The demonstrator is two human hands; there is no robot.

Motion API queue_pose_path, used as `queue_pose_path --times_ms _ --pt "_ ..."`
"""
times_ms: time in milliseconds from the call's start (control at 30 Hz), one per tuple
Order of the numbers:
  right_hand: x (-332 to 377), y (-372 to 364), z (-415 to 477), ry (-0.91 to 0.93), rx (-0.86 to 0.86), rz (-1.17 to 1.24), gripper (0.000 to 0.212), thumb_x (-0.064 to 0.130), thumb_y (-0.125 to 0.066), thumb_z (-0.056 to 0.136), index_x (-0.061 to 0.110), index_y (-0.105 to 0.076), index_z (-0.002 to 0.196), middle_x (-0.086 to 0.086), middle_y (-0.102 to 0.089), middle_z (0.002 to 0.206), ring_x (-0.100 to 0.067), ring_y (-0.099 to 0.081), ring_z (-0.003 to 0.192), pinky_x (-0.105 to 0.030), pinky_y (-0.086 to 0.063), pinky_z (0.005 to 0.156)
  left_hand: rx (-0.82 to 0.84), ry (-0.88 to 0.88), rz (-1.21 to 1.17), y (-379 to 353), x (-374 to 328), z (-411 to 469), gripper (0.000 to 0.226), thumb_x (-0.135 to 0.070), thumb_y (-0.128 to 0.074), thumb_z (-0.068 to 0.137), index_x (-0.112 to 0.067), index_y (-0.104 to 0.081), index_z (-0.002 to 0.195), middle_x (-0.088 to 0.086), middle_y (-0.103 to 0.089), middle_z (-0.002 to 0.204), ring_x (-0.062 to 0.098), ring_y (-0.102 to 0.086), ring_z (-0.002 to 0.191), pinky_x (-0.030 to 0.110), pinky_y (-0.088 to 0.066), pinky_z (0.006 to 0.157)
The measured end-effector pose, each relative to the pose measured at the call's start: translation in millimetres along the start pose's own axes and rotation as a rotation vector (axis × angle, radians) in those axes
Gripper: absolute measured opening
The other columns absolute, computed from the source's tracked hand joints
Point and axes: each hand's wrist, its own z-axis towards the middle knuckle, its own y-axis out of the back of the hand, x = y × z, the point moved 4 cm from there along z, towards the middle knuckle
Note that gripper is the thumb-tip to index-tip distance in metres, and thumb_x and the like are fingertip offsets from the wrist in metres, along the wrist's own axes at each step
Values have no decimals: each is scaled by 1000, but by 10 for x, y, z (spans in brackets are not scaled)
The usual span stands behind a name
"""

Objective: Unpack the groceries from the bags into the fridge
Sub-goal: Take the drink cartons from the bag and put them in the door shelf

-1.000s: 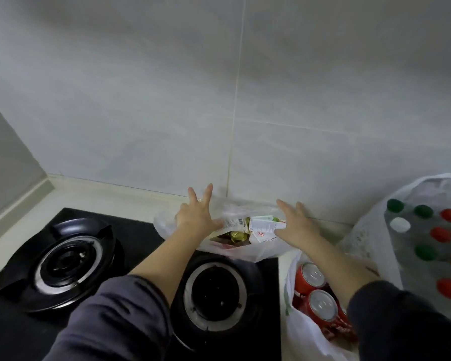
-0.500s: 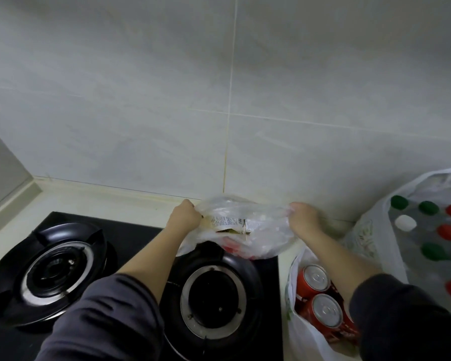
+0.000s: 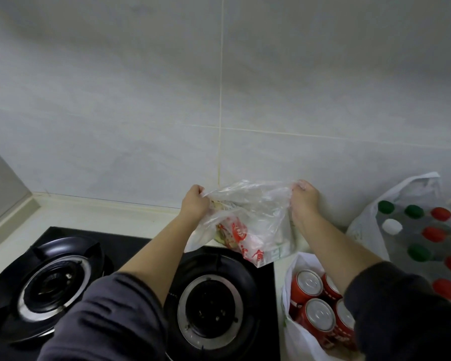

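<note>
Raised off the hob (image 3: 130, 243), the bag (image 3: 253, 212) now hangs by the wall (image 3: 141, 100), left hand (image 3: 194, 204) and right hand (image 3: 303, 198) clenched on its rim, likely the safest hold on limp, slippery film.

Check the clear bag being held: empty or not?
Not empty: packets show through the clear bag; left hand and right hand grip its top.

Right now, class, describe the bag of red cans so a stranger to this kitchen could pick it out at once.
Find the black gas hob; just past its right edge, nearest you, sits a small white plastic bag. Unlike the clear bag held up behind it and the bag of capped bottles to its right, it holds red cans with silver tops.
</note>
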Motion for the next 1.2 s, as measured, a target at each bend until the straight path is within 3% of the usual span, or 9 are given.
queue_pose_path --times_ms 167,433,600,733,867,1000,1100,1200 --pt "122 30 2 -2 6 90 37 -7 -39 85 17 -42 57 12 -36 38 -4 -30 34 -17 -21 38 17 -15 -43 -14 -96 -32 23 4 -35 88 -16 -46 81 9 -59 85 27 -57 78 35 -45 66" --pt "474 26 -251 -10 50 222 40 -7 -40 91 19 -40 61 13 -35 36 -3 -28 32 -17 -21 35 -58 -51 -106 188 -405 -242 22 4 -36 87 -14 -48 83 8 -57 85 27 -56 79 42 -52 77" --pt "737 -2 -583 -121 72 424 32 -1 -45 98 19 -51 74 5 -41 47 -3 -32 33 -16 -21 33 -119 -111 -133 499 -645 -594 18 2 -38 89 -10 -51 93 6 -59 83 22 -57 73 32 -48 64" --pt "950 24 -929 -188 128 605 27 0 -47 99 20 -51 81 1 -43 57 -5 -37 36 -16 -27 33 -160 -185 -148 785 -799 -1040 14 -1 -39 93 -9 -51 96 6 -59 84 22 -59 72 32 -51 62" --pt "1044 154 -1282 -256 208 618 30 -1 -41 99 19 -52 80 0 -44 64 -12 -34 49 -25 -24 46 -144 -227 -167 983 -842 -1494 14 -1 -41 96 -10 -49 90 9 -57 79 21 -56 64 31 -49 59" --pt "1004 331 -1710 -335 273 584 38 -6 -34 95 18 -52 71 0 -44 60 -15 -33 50 -31 -19 52 -117 -195 -114 1118 -715 -1928 14 0 -42 95 -7 -53 97 12 -58 80 21 -56 66 30 -49 61" --pt "949 477 -2066 -396 326 580 45 -10 -26 92 18 -48 65 2 -42 47 -10 -34 35 -25 -23 40 -109 -169 -111 1129 -569 -2292 14 0 -42 96 -5 -55 100 13 -59 81 20 -57 67 27 -51 59" --pt "831 656 -2329 -458 361 588 46 -12 -22 91 18 -46 65 4 -42 40 -8 -34 29 -18 -24 29 -118 -143 -91 1090 -449 -2641 14 1 -42 96 -5 -54 99 12 -57 78 18 -55 62 20 -48 49"
